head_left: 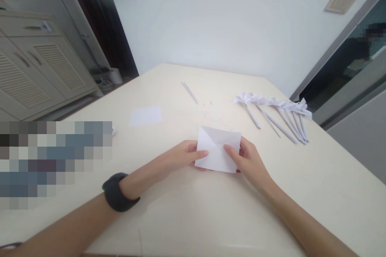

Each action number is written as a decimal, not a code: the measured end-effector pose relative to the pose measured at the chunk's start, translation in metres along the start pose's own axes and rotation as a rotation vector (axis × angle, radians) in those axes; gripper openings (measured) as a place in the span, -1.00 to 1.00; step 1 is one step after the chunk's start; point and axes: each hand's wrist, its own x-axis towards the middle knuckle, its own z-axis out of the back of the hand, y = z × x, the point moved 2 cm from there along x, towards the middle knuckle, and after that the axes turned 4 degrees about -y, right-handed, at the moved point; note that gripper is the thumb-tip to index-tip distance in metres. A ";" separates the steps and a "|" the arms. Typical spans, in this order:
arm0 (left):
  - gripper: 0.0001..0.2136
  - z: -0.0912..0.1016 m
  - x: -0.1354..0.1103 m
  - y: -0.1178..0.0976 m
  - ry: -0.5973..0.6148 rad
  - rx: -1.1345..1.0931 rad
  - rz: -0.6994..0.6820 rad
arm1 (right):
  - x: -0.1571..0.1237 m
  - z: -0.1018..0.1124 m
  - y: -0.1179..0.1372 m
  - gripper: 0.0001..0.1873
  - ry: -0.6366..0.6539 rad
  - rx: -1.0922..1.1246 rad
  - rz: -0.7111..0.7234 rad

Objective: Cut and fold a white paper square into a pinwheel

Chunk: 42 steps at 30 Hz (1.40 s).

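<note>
The left hand and right hand each pinch one side of the white paper, over the surface. Soft, even pressing should help keep it smooth and straight.

One camera, worn on the person's head, looked forward and down across the worktop from its near side (a wide view, taking in its far edge). The left grip and right grip sat close to the lens, just below mid-frame, with the forearms running in from the lower corners. Beyond, the view faced a white wall, reaching a slanted cabinet at left and a switch at upper right.
</note>
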 end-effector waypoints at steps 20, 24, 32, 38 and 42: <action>-0.75 -0.006 0.002 -0.001 0.016 -0.270 -0.056 | -0.008 -0.010 0.005 -0.57 0.134 -0.403 0.572; -0.71 -0.008 0.001 -0.003 0.058 -0.484 -0.048 | -0.008 -0.012 0.006 -0.56 0.124 -0.449 0.579; -0.77 -0.008 -0.006 -0.013 0.098 -0.476 -0.023 | -0.008 -0.012 0.006 -0.57 0.151 -0.482 0.567; -0.68 0.000 -0.001 -0.003 -0.012 -0.206 -0.084 | -0.007 -0.010 0.007 -0.55 0.078 -0.350 0.508; -0.64 -0.002 0.000 -0.003 0.024 -0.169 -0.070 | -0.004 -0.009 0.005 -0.61 0.053 -0.229 0.357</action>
